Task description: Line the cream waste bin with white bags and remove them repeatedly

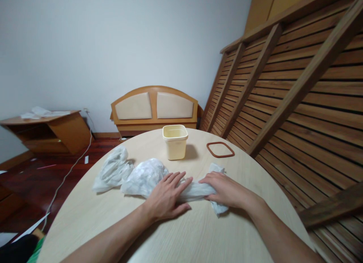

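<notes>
A white plastic bag (195,191) lies stretched and bunched lengthwise on the table in front of me. My left hand (167,195) rests on its left part with the fingers spread and flat. Wrapped round its right end, my right hand (222,187) grips the bag, and loose ends stick out above and below the fist. Just left of my left hand sits a puffy crumpled white plastic bag (146,176); whether it joins the stretched one is hidden. Another crumpled plastic bag (113,170) lies farther left.
A pale yellow square tub (176,146), open at the top, stands beyond my hands on the round table (181,236). To its right lies a brown rounded-square ring (220,156). A slatted wooden frame (297,104) leans along the right side; a low desk (62,130) stands at left.
</notes>
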{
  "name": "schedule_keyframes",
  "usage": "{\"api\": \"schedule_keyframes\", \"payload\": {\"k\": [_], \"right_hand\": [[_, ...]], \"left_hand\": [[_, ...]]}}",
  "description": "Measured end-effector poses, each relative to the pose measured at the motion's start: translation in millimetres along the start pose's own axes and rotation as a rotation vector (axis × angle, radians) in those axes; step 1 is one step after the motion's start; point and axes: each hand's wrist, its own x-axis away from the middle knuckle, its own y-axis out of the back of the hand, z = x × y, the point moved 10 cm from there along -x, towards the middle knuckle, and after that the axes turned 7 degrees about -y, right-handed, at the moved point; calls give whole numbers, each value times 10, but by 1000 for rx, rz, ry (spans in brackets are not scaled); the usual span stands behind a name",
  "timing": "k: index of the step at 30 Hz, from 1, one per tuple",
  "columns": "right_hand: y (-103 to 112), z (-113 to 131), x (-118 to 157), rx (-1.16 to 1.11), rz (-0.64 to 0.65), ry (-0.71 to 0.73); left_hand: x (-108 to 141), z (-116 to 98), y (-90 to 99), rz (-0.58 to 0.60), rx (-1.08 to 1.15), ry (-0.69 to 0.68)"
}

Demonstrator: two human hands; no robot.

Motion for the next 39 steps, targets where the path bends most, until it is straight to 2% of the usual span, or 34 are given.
{"api": "schedule_keyframes", "payload": {"k": [5,9,16,20,23,25,31,34,39], "right_hand": [[4,86,47,-12,23,26],[-14,39,56,-18,30,8],[-31,-45,72,113,72,-58],[26,27,63,112,34,-15],[103,134,55,94,-22,28],[140,224,54,77,-42,58],[179,415,58,48,-54,122],[181,397,47,53,-69,121],[184,379,20,38,-102,154]], "left_hand": [[-34,-42,-128,51,33,-18],[-39,-21,-150,64,6,-4],[-46,40,-217,86,-93,27],[-27,42,-146,36,-70,62],[-11,-41,-4,-81,24,42],[-1,-78,23,-126,64,33],[9,37,-239,16,181,122],[24,41,-168,27,297,130],[96,27,-90,164,527,191]]}}
